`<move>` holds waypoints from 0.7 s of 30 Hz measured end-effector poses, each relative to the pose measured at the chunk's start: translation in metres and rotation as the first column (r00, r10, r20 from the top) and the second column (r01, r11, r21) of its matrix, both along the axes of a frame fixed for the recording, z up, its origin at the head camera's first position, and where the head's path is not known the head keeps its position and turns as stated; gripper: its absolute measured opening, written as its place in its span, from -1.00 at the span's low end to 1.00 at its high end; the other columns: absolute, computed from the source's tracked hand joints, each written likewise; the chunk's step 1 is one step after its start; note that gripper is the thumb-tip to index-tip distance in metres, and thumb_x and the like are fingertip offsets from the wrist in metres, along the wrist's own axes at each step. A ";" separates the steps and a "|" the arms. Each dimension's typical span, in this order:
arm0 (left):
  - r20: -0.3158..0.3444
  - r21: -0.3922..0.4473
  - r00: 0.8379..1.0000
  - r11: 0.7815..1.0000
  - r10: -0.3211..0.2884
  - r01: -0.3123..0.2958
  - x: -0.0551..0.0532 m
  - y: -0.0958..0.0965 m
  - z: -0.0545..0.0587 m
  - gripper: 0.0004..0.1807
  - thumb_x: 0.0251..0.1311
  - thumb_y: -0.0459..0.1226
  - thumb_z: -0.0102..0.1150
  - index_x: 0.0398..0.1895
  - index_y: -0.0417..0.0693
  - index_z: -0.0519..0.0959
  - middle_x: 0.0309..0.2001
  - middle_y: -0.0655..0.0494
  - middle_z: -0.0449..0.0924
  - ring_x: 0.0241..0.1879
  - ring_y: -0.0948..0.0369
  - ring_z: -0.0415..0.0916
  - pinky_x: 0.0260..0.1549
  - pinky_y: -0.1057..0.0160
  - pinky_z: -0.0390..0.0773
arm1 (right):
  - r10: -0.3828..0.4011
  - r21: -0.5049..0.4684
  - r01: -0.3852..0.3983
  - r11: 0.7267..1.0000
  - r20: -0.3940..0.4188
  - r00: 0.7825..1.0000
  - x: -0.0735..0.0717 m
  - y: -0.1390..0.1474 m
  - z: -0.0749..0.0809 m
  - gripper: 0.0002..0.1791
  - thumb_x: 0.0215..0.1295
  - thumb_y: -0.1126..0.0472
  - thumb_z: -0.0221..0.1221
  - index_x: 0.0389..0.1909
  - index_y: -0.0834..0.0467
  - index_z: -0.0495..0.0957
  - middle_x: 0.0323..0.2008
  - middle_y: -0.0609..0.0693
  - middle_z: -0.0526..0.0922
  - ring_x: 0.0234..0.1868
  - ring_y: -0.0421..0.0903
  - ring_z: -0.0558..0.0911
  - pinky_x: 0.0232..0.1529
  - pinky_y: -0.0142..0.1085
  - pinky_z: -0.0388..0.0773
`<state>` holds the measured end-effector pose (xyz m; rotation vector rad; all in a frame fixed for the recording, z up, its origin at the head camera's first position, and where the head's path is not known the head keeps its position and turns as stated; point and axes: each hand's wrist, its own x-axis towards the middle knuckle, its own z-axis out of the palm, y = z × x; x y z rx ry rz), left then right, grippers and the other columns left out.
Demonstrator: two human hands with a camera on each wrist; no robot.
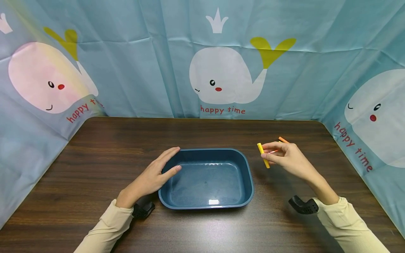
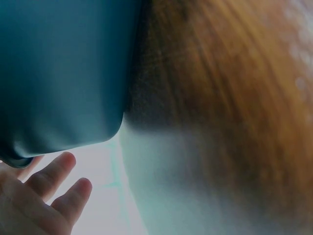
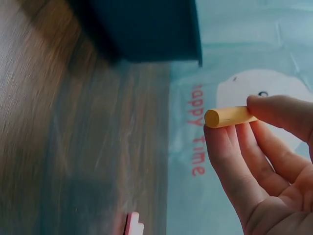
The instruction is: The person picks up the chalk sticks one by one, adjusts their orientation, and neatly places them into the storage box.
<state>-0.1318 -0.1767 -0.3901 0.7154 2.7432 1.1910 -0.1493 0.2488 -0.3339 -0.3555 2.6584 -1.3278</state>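
A stick of yellow chalk is pinched between the thumb and fingers of my right hand, raised over the table to the right of a blue plastic basin. In the right wrist view the yellow chalk shows its round end. My left hand rests at the basin's left rim with its fingers extended, the thumb reaching over the inside. Nothing lies in the basin. Behind my right hand more chalk is partly hidden, including an orange stick. A pink stick appears low in the right wrist view.
The dark wood table runs back to a light blue curtain printed with whales, which also hangs along both sides. Black wrist cameras sit on both wrists, the left one close to the basin's corner.
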 end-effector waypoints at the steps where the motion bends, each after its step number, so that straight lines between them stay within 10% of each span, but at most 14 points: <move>1: 0.005 0.000 1.000 1.000 0.001 -0.001 0.000 0.000 0.001 -0.29 0.45 -0.02 0.03 0.58 0.08 0.07 0.57 -0.08 0.03 0.53 -0.08 0.05 0.36 -0.30 0.19 | -0.002 -0.021 0.002 1.000 0.015 1.000 0.001 -0.002 0.001 -0.53 0.34 0.16 0.27 0.17 0.33 0.53 -0.07 0.27 0.70 -0.27 -0.32 0.72 -0.24 -0.31 0.70; 21: -0.003 -0.022 1.000 1.000 0.005 -0.005 0.000 0.000 0.000 -0.28 0.46 -0.01 0.02 0.58 0.06 0.06 0.56 -0.09 0.02 0.53 -0.08 0.06 0.37 -0.29 0.19 | 0.010 -0.137 0.005 0.991 0.107 0.994 0.006 -0.040 0.015 -0.47 0.32 0.14 0.29 0.22 0.33 0.48 -0.02 0.28 0.65 -0.12 -0.12 0.76 -0.11 -0.16 0.71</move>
